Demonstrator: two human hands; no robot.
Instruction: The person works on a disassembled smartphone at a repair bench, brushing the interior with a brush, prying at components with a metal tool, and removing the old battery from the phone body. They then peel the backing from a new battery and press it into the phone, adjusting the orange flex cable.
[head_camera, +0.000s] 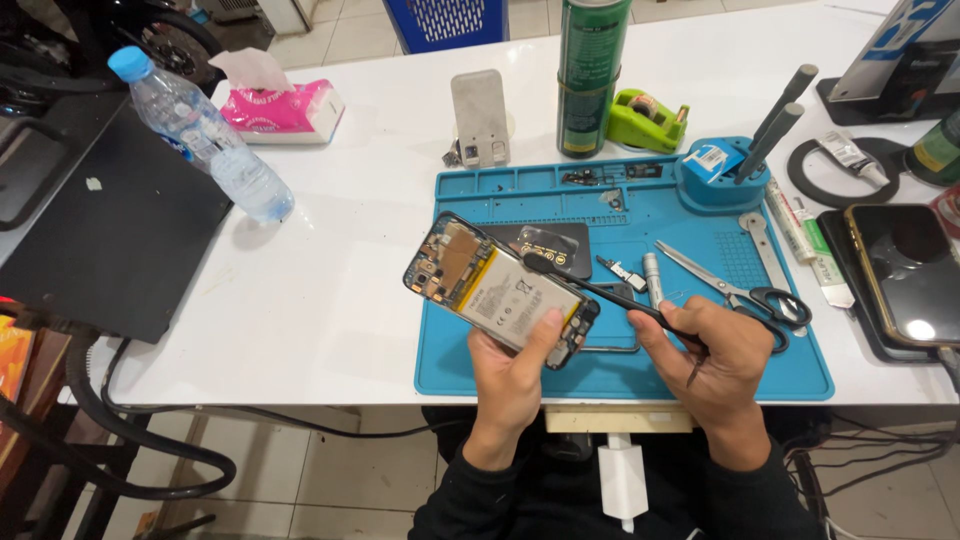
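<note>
We see the left hand (512, 368) gripping the opened phone (500, 290) from below, thumb pressed on its near edge, holding it tilted above the left part of the blue repair mat (620, 372). The right hand (722, 362) pinches a black brush (610, 293) whose tip rests at the phone's far right edge, over the pale battery (518, 297). In our judgement, a hard stroke could snag a flex cable or push dust into the exposed boards; a loose left grip could let the phone slide onto the mat. Scissors (735, 285) lie right of the brush. The small parts on the mat are too small to identify, and the dark device (908, 275) at far right is cut off.
</note>
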